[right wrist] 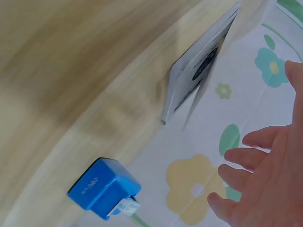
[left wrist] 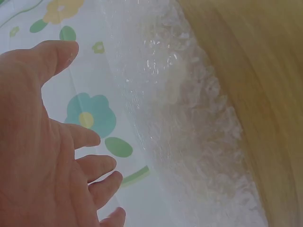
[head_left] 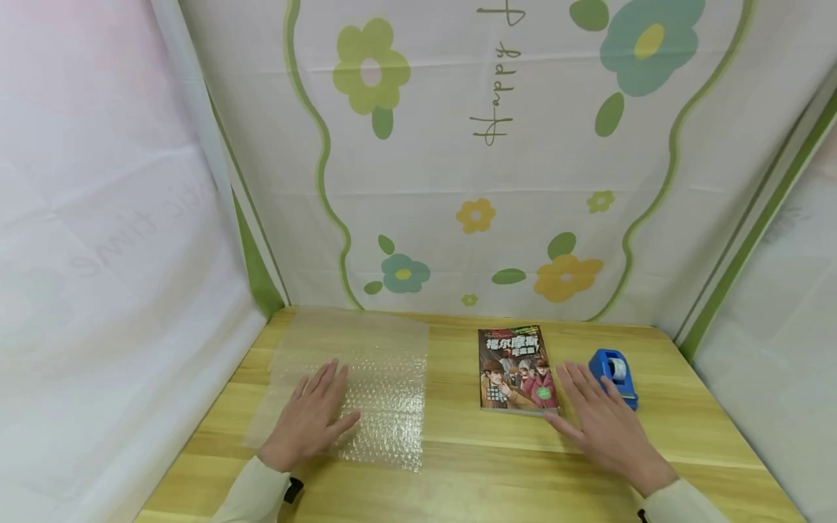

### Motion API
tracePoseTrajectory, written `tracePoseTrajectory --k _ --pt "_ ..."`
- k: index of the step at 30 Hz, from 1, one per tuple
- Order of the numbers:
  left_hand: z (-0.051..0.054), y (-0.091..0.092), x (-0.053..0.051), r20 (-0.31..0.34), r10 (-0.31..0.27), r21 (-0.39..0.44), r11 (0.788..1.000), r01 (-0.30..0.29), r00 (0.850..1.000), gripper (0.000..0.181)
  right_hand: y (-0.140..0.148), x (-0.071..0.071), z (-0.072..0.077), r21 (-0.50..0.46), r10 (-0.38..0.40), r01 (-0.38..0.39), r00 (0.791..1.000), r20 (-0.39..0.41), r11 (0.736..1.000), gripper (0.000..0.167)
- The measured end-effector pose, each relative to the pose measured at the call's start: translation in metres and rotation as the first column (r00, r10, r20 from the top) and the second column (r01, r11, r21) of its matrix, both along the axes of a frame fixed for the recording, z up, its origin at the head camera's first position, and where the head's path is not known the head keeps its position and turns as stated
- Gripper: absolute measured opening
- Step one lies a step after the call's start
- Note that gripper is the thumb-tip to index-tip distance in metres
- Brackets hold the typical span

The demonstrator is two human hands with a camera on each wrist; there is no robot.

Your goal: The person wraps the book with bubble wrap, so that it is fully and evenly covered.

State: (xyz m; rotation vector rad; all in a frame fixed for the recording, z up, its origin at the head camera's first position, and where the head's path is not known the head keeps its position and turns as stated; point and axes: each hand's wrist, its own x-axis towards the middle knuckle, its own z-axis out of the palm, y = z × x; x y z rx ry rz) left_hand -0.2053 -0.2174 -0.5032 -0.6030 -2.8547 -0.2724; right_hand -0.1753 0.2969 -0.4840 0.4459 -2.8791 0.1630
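My left hand (head_left: 310, 421) is held palm down over the left part of a clear sheet of bubble wrap (head_left: 386, 414), its fingers extended and thumb spread. In the left wrist view that hand (left wrist: 38, 142) grips nothing, and the bubble wrap (left wrist: 184, 113) lies beside it. To the right, a paperback book (head_left: 516, 381) with an illustrated cover lies flat and closed. My right hand (head_left: 604, 428) is between the book and a blue tape dispenser (head_left: 613, 374), its fingers straight and holding nothing. The right wrist view shows the dispenser (right wrist: 104, 187) and the book's edge (right wrist: 189, 75) apart from the hand.
The wooden table (head_left: 458, 472) carries these things. A white cloth with printed flowers (head_left: 418, 167) hangs behind the far edge. More white cloth hangs at the left side (head_left: 111, 290) and the right side (head_left: 785, 349). A dark band (head_left: 293, 490) sits at the left wrist.
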Motion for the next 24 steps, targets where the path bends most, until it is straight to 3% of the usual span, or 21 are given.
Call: tracePoseTrajectory --k 10,17,24 --pt "0.0 -0.004 0.003 0.007 -0.004 0.011 1.0 0.004 1.0 0.087 -0.026 -0.014 0.007 -0.034 0.09 -0.089 0.995 0.033 0.995 0.09" --pt "0.004 -0.007 0.005 0.038 0.0 0.003 1.0 0.0 0.999 0.088 -0.048 -0.025 0.011 -0.001 0.205 -0.206 0.977 -0.053 0.979 0.087" --pt "0.007 -0.01 0.008 0.048 0.01 0.022 1.0 -0.011 0.999 0.089 -0.07 -0.037 0.014 -0.019 0.252 -0.253 0.965 -0.067 0.967 0.089"
